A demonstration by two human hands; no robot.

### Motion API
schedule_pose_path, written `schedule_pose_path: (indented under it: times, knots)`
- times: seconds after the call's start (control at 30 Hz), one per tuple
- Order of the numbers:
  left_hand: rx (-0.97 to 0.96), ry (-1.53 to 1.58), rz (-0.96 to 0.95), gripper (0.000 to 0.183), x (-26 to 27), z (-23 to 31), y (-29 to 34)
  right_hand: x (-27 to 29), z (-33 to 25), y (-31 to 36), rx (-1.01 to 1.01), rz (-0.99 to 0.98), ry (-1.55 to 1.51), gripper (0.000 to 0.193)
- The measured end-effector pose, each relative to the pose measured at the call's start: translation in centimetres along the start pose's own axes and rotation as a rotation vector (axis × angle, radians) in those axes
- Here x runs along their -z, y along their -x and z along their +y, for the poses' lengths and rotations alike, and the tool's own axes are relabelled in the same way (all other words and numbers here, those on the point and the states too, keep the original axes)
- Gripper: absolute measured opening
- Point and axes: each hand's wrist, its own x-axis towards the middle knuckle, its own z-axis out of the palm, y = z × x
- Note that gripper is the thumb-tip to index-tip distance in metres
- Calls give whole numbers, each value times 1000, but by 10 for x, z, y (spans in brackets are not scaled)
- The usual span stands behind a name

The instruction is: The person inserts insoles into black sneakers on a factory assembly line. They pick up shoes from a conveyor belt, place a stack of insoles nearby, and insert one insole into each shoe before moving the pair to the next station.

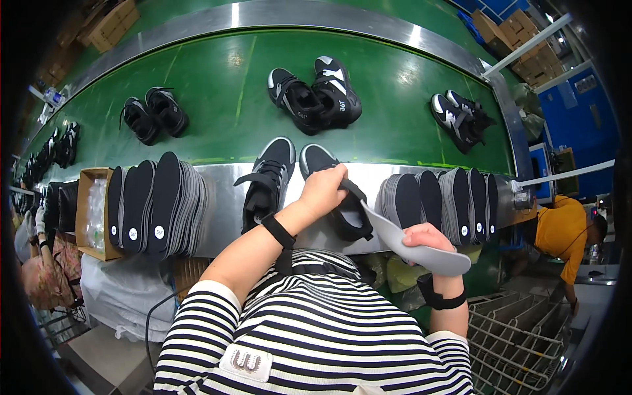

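Striped black-and-white cloth of the person's shirt (296, 322) sits closest, and beyond it the two hands are both busy. One black shoe (353, 222) stands on the metal worktop (227, 220), silver toe away from the body and heel toward it. Over its opening, the left hand (325, 191) has its fingers curled together, clamped on the shoe's strap or tongue. Just right of that shoe, the right hand (426, 238) pinches a grey insole (390, 232) about its middle, thumb on top. This insole's long axis slants from lower right to upper left, lying more crosswise than the shoe's own, with its far end aimed at the shoe's opening. Whether that end touches the collar or stops just short is hard to tell. Right is the hand nearer the insole's middle; left is nearer the toe. A matching shoe (275, 168) stands just left, and insole stacks (168, 204) flank the pair.
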Motion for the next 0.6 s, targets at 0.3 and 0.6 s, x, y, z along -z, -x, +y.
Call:
schedule_pose_path:
  times: [0.3, 0.6]
  knots:
    - [108, 330, -221, 25, -8, -20, -6, -28, 2, -64, 140, -442, 310, 19]
    - [195, 400, -334, 20, 2, -14, -6, -42, -1, -47, -432, -21, 493, 21]
